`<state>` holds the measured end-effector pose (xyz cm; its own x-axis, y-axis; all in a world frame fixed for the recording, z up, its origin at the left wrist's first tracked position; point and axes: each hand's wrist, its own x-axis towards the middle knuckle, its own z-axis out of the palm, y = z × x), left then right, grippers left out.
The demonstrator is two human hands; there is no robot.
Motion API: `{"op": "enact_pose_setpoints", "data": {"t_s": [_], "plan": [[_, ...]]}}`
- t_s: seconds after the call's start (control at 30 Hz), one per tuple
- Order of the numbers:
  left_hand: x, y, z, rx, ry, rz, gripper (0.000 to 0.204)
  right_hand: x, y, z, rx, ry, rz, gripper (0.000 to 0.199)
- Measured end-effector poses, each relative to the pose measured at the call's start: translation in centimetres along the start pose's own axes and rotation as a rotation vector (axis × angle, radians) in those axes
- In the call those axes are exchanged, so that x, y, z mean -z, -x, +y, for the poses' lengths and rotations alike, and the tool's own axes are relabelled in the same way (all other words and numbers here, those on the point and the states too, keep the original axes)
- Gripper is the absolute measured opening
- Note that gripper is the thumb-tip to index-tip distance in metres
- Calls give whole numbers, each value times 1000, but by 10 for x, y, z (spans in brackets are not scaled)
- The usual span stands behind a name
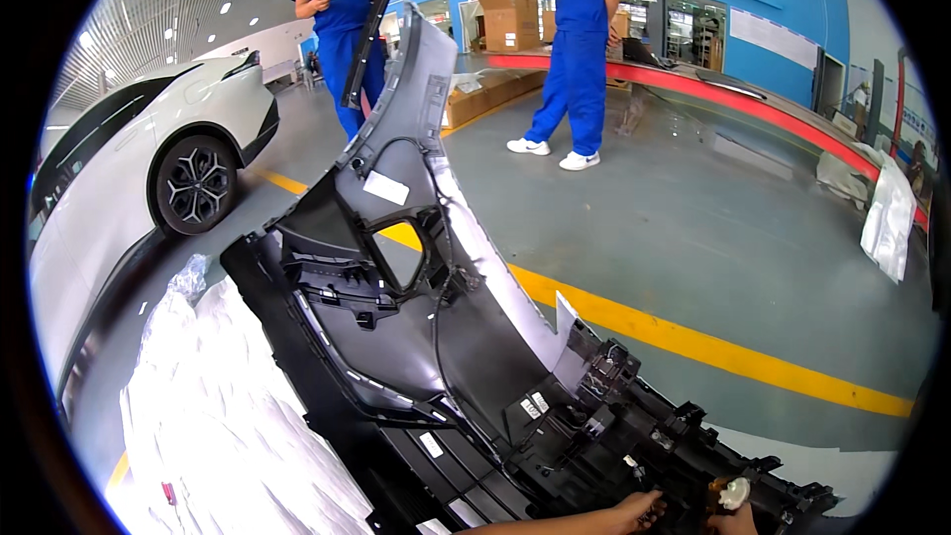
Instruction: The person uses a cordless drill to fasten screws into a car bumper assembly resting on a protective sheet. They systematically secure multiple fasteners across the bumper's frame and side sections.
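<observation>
A large car bumper [485, 327] lies with its inner side up, dark plastic with a pale grey edge, brackets and clips. A thin black wiring harness [437, 322] runs along it. At the bumper's lower right part, my left hand [634, 512] reaches in from below with its fingers curled; what they hold, if anything, is hidden. Close beside it, my right hand [735, 519] grips a small white piece [734, 493] with a brownish part next to it. Its exact kind is not clear. Both hands are partly cut off by the lower edge.
White padded sheeting [213, 406] lies under the bumper's left side. A white car [149, 144] stands at left. Two people in blue workwear stand beyond, one [580, 30] near a red-edged platform [693, 80], which has cardboard boxes [510, 22] by it. A yellow line [693, 340] crosses the floor.
</observation>
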<state>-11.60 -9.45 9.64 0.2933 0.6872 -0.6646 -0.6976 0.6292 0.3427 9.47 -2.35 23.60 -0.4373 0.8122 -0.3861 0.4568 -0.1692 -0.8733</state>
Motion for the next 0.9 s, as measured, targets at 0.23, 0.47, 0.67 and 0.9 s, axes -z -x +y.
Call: {"op": "enact_pose_setpoints", "data": {"t_s": [0.23, 0.47, 0.67, 0.9], "plan": [[40, 39, 35, -93, 260, -458, 10, -25, 61, -30, 14, -201, 130, 47], [-11, 120, 55, -123, 146, -63, 24, -44, 119, -68, -92, -479, -77, 50], [-10, 100, 59, -178, 76, -76, 24, -48, 117, -65, -42, -416, -28, 50], [6, 93, 51, -195, 181, -125, 16, -51, 122, -53, -78, -395, -72, 52]]}}
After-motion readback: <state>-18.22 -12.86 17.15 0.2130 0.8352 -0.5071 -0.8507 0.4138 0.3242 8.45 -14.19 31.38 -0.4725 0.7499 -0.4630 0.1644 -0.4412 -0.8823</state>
